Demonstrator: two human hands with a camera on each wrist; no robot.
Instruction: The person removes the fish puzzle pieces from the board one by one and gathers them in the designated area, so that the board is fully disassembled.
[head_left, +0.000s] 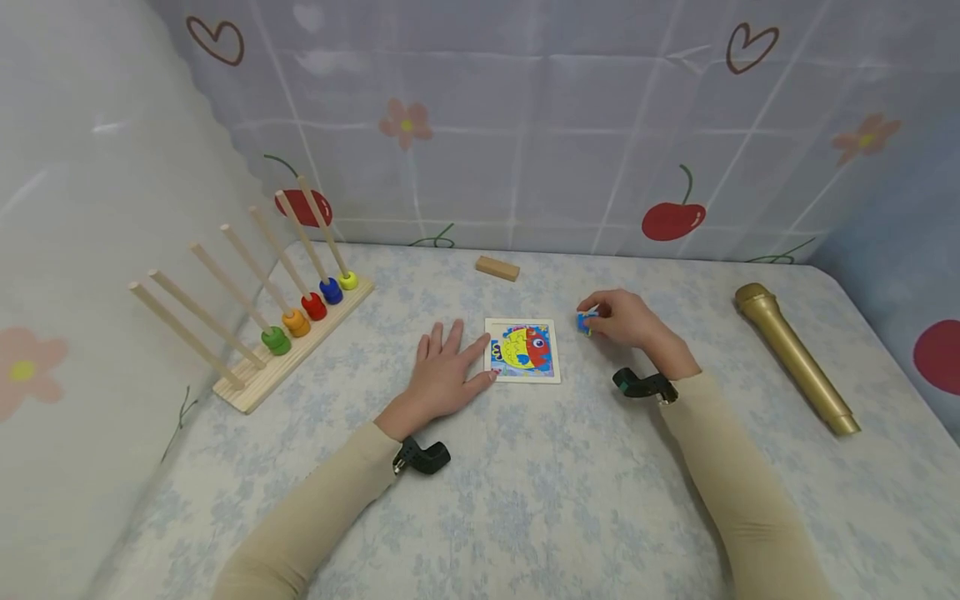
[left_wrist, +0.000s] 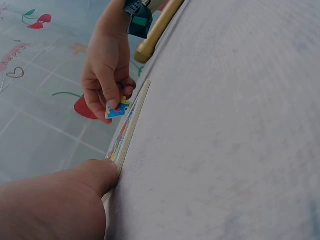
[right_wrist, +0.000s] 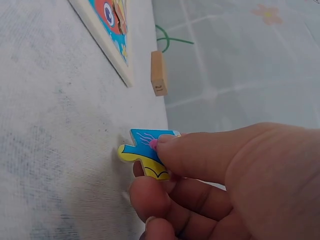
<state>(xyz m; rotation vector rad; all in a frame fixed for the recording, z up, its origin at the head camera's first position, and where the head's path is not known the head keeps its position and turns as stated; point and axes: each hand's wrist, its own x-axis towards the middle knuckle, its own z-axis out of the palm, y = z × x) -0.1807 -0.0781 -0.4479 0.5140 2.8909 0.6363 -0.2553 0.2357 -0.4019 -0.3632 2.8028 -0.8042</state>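
Note:
A small square jigsaw puzzle board (head_left: 557,354) with a pale frame lies mid-table, showing a yellow and red fish; a pale patch shows at its upper left. My left hand (head_left: 442,379) rests on the table with fingers spread, its index finger and thumb touching the board's left edge. To the right of the board, my right hand (head_left: 626,319) pinches a blue and yellow jigsaw puzzle piece (right_wrist: 145,142) between thumb and fingers. The piece, with a pink figure partly under the thumb, is held apart from the board.
At the left stands a wooden peg rack (head_left: 300,350) with colored rings on several pegs. A small wooden block (head_left: 497,267) lies behind the board. Far right is a gold microphone (head_left: 798,358). A patterned curtain (head_left: 525,125) hangs along the table's back edge.

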